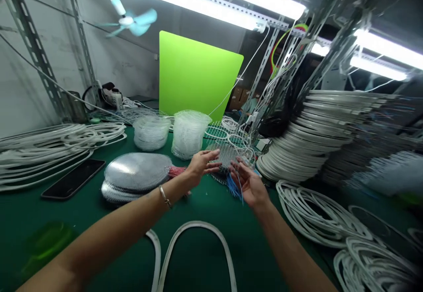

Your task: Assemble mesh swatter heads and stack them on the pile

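Note:
My left hand [202, 165] reaches forward over the green table, fingers stretched out and apart. Opposite it is my right hand [250, 185], palm turned inward, fingers loosely spread. Both are nearest a stack of grey mesh pieces [222, 154] with blue strands [234, 186] hanging at its front; whether the fingertips touch it I cannot tell. Left of my left hand lies a pile of oval mesh pieces [137, 170] with red strands [176, 171]. A bent white tube [200, 225] rests on the table between my forearms.
Two translucent stacks of rings [188, 135] stand behind the oval mesh. A phone [74, 179] and white tube coils [59, 140] lie left. On the right rise stacked white hoops [297, 137], with more coils [325, 215] below. A lime-green board [198, 76] stands behind.

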Available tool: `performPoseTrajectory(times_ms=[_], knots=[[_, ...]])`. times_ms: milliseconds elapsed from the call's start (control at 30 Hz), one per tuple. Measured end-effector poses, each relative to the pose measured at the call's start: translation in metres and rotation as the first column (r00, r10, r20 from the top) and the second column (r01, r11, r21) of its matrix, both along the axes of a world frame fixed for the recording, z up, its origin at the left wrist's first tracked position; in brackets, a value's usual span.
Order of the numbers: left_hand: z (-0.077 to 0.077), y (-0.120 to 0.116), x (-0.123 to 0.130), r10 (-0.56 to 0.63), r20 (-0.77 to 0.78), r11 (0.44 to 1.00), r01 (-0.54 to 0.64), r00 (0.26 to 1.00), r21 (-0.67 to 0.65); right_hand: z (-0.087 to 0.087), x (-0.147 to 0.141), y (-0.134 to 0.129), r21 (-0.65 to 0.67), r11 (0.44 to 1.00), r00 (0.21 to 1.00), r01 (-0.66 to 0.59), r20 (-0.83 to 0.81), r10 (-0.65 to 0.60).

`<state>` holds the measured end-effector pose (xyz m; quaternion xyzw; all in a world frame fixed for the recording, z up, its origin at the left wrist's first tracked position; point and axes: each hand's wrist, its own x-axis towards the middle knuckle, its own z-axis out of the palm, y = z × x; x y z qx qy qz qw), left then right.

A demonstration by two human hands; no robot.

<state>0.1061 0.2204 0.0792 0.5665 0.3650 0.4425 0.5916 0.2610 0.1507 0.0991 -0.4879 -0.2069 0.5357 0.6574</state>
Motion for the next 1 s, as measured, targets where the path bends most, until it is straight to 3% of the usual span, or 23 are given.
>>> performPoseTrajectory(times_ms=[133,233,300,333,400,467,567,700,867,1000], knots=[[0.002,-0.067,-0.049,-0.129,0.029,0.969,0.132,0.991,-0.208,-0.011,-0.040,-0.096,-0.026,0.992,0.991,-0.124,-0.049,0.123],[-0.020,-0.137,-0.088,-0.123,-0.103,0.965,0.094,0.987,-0.246,-0.033,-0.053,-0.149,-0.092,0.981,0.983,-0.169,-0.092,0.161],[-0.043,-0.183,-0.110,-0.061,-0.361,0.998,0.047,0.930,-0.048,-0.051,-0.056,-0.174,-0.146,0.978,0.984,-0.152,-0.114,0.136],[-0.056,-0.205,-0.118,-0.027,-0.505,0.991,0.091,0.863,0.102,-0.060,-0.056,-0.184,-0.169,0.976,0.986,-0.137,-0.121,0.118],[-0.082,-0.241,-0.128,0.041,-0.724,0.894,0.299,0.689,0.335,-0.075,-0.058,-0.201,-0.214,0.971,0.989,-0.104,-0.126,0.078],[-0.105,-0.266,-0.130,0.145,-0.818,0.787,0.436,0.556,0.436,-0.084,-0.062,-0.212,-0.248,0.965,0.990,-0.090,-0.130,0.059],[-0.127,-0.284,-0.125,0.287,-0.845,0.752,0.440,0.451,0.490,-0.091,-0.069,-0.224,-0.269,0.958,0.989,-0.095,-0.132,0.061],[-0.132,-0.289,-0.122,0.356,-0.834,0.745,0.412,0.421,0.526,-0.096,-0.077,-0.238,-0.301,0.951,0.993,-0.075,-0.109,0.044],[-0.109,-0.282,-0.136,0.328,-0.819,0.765,0.377,0.470,0.522,-0.098,-0.083,-0.253,-0.346,0.934,0.996,-0.091,-0.054,0.077],[-0.086,-0.266,-0.155,0.366,-0.774,0.842,0.170,0.518,0.512,-0.097,-0.092,-0.256,-0.379,0.913,0.988,-0.151,-0.033,0.150]])
